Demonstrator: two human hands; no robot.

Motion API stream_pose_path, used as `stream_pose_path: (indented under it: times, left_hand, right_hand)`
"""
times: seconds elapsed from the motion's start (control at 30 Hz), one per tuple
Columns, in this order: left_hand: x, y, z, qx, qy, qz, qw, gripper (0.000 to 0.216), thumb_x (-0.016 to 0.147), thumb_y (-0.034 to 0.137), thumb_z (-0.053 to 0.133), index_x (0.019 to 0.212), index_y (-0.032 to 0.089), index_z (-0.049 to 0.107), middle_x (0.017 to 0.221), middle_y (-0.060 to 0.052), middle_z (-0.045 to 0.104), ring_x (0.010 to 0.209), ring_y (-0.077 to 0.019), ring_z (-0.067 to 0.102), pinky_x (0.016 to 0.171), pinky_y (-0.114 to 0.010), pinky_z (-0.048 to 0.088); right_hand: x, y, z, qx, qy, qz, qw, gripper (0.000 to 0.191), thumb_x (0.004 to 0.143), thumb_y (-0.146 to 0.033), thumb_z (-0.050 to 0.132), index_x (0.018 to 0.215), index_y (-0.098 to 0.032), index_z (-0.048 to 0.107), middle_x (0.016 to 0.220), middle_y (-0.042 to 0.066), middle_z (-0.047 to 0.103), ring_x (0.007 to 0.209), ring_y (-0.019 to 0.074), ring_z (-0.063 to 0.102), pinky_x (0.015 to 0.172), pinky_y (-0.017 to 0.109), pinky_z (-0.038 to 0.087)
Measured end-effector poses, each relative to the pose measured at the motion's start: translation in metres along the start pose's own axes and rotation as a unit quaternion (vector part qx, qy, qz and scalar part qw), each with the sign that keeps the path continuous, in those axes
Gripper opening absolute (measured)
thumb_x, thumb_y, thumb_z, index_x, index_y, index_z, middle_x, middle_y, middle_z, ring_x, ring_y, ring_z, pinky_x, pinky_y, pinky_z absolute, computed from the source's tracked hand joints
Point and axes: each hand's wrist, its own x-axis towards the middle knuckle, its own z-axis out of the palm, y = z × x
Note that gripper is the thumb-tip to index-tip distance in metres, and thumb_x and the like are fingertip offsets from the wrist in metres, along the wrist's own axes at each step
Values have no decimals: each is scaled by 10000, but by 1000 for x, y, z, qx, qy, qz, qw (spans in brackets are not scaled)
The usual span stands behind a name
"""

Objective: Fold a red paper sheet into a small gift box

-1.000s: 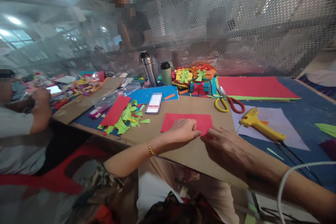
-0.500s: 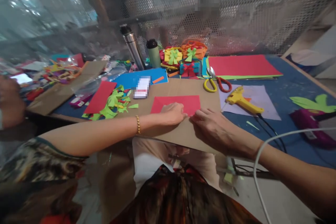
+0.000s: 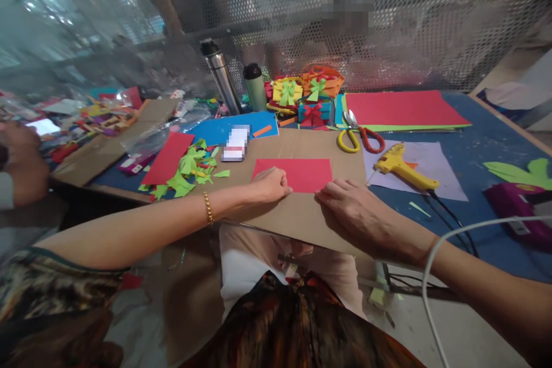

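A flat red rectangular paper sheet (image 3: 293,175), laid on a brown cardboard board (image 3: 310,218), is pressed at its near edge by the left hand (image 3: 269,185) and the right hand (image 3: 349,210), fingers loosely curled upon it rather than clasped around it.

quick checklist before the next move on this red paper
1. Both hands on the paper: ok. The left hand is at the near left edge of the red paper, the right hand at its near right corner.
2. Paper flat on the cardboard: ok.
3. Scraps off the paper: ok, they lie to its left.
4. Scissors and glue gun apart from the paper: ok, both are off to the right.
5. Cable clear of the right arm: not ok, it crosses the forearm in this view.
6. Near edge creased: cannot tell, the hands hide it.
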Motion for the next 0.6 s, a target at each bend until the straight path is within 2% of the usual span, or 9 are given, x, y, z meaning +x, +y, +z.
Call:
stream_pose_path:
  times: [0.2,0.33,0.43,0.5,0.6]
  left_hand:
    - [-11,-37,-9,-4,41,-15,999,195,816,212,640,668,199,513,695,11,582,680,-143,542,604,-260,375]
    - [-20,-70,-14,28,87,-16,996,206,830,214,632,669,202,504,740,4,603,727,-148,555,624,-253,381]
    - [-28,-91,-21,55,107,-14,993,211,843,227,623,661,207,516,682,12,581,679,-156,543,603,-264,375]
    - [-34,-97,-27,75,118,-2,990,188,830,216,637,667,208,542,674,3,580,687,-174,554,625,-277,400]
    - [-41,-90,-30,105,156,44,981,65,867,189,597,814,188,635,901,-67,641,905,-233,596,813,-340,461]
  right_hand:
    - [-1,0,9,-13,39,-4,999,154,1000,-146,458,910,-196,573,904,68,592,790,200,469,723,370,296]
    - [-2,1,16,-11,58,-8,998,162,993,-124,448,930,-198,577,906,68,605,778,198,473,725,370,314]
    - [-2,4,21,-2,59,-4,998,181,999,-107,432,961,-195,585,936,70,626,796,200,493,740,375,328]
    - [-3,5,24,2,64,3,998,191,994,-99,426,979,-191,593,941,70,633,794,199,497,739,375,332]
    - [-3,4,24,-12,60,0,998,199,979,-93,424,987,-182,602,946,84,635,806,209,497,744,376,342]
